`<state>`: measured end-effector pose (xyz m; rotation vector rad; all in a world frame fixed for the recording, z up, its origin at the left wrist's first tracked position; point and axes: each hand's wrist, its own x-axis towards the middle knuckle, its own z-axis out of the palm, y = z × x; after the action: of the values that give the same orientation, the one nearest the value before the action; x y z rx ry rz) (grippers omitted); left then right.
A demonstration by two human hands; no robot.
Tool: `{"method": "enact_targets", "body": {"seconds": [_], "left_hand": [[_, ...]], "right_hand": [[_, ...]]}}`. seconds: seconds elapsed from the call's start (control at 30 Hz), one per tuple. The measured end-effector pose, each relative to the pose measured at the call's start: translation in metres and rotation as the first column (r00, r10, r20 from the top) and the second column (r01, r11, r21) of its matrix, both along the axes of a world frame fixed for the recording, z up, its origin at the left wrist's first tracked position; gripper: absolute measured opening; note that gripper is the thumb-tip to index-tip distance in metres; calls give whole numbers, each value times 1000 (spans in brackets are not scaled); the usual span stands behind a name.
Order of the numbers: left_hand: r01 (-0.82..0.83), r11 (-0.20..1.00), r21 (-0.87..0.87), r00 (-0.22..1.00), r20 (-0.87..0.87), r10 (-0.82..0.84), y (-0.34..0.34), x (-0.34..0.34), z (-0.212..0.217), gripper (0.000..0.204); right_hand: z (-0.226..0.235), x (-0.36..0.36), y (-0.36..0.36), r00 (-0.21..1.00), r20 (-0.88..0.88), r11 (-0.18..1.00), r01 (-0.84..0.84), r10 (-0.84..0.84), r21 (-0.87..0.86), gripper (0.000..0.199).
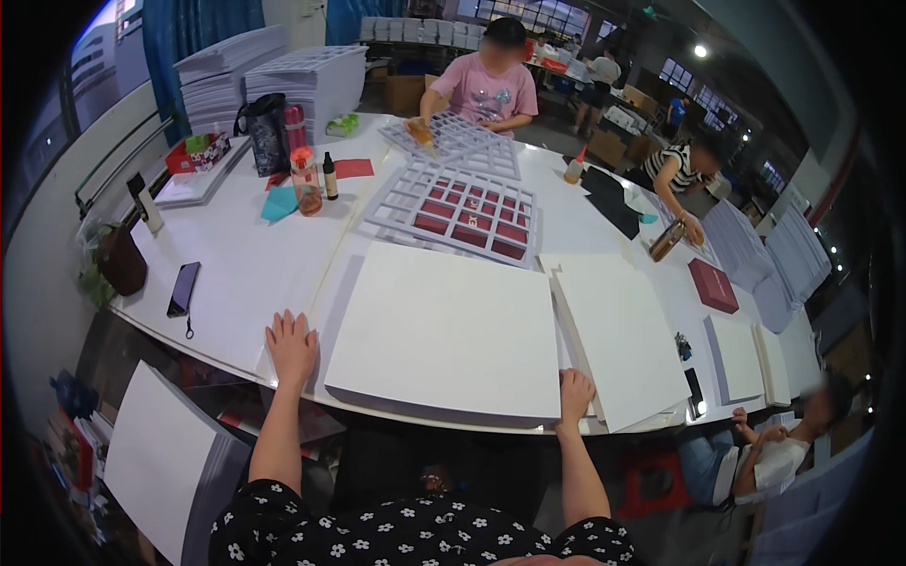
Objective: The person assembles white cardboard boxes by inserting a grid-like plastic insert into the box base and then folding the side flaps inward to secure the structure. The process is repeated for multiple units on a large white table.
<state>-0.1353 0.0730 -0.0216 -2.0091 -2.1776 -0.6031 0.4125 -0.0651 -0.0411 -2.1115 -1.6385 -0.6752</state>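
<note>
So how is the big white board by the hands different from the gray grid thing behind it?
The white board is solid and plain; the gray grid frame is full of square holes with dark red showing through. The white board lies at the table's near edge, between the left hand and right hand; the grid frame lies farther back, untouched. Both lie flat and are roughly square.

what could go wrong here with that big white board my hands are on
1. The large white board lies with its near edge at the table's rim; a push from the left hand or right hand could slide it off toward the lap.
2. It lies close beside the second white board, so shifting it might knock that one askew.
3. The grid frame with red inserts sits just beyond; pushing the board forward could bump it.
</note>
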Motion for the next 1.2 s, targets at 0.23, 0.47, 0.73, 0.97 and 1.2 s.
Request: {"method": "enact_targets", "body": {"seconds": [0.23,0.47,0.73,0.97,1.2], "left_hand": [[-1,999,49,1000,9,0,2,0,-5,45],[-7,999,36,1000,12,7,1,2,0,44],[-14,1000,-2,1000,3,14,3,2,3,44],[-24,1000,-12,999,32,24,4,1,4,45],[-18,999,38,998,57,16,4,2,2,43]], "right_hand": [[-4,4,3,998,48,999,33,-33,-15,16],[-2,5,5,999,48,1000,-4,4,-13,16],[-2,5,5,999,44,999,16,-14,-48,18],[-2,7,7,998,58,998,20,-16,-64,17],[-6,9,8,996,83,998,24,-19,-56,16]]}}
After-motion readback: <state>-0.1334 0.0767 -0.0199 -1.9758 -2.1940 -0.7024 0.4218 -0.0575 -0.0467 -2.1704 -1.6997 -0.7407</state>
